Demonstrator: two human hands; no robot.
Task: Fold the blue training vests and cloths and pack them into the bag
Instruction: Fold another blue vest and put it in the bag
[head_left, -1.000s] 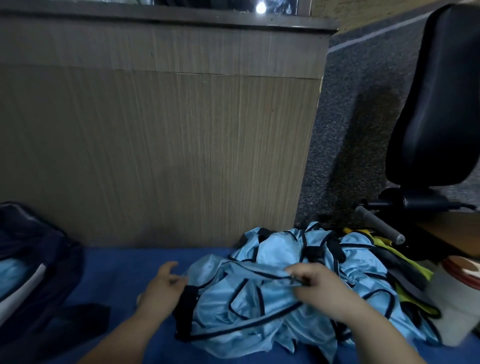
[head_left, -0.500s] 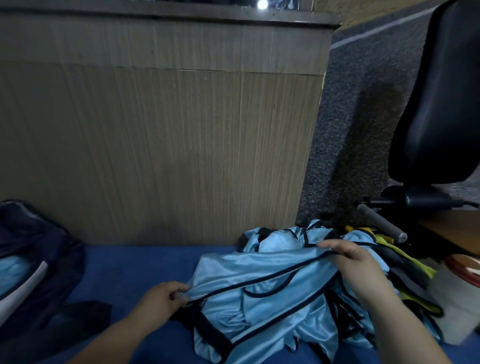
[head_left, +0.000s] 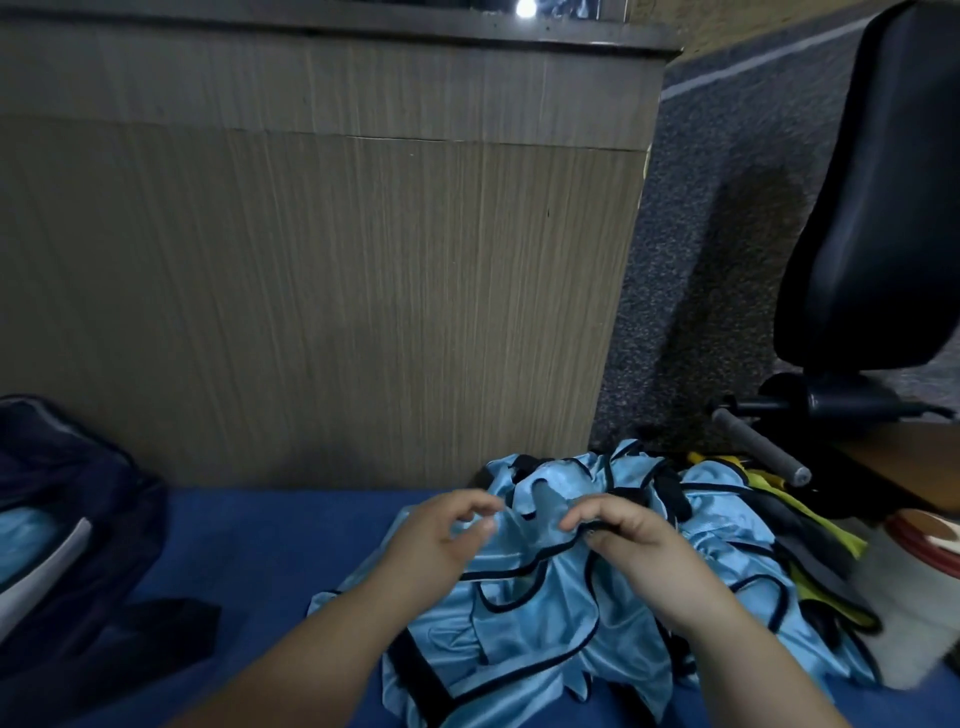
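Blue training vests (head_left: 649, 499) lie in a loose heap on the blue mat (head_left: 270, 540), at the foot of the wood panel (head_left: 311, 291), by its right corner. The top vest (head_left: 519, 613) hangs off the heap on the side away from the panel, toward the person.

Hands: the left hand (head_left: 441, 540) has its fingers curled over the top vest's upper edge, thumb closing on the cloth. The right hand (head_left: 628, 545) pinches the black trim (head_left: 524, 564) of the same edge. The hands are close together, not touching.

Handling (judgement): thin, shiny cloth. It is very light and limp, probably slippery, with no stiffness to keep a fold. Neighbouring vests may drag along by their armholes. Best hold is the black bound edges at the shoulders or hem corners, a firmer ridge than the slick body cloth.

Containers: a dark bag (head_left: 88, 483) stands open before the panel's left end, well apart from the heap. Light blue cloth (head_left: 26, 530) shows inside; how much cannot be told. A white tub (head_left: 914, 597) with a red rim sits past the panel's right corner, just beside the heap, its contents hidden. Yellow vests (head_left: 815, 540) are mixed into the heap on that same side.
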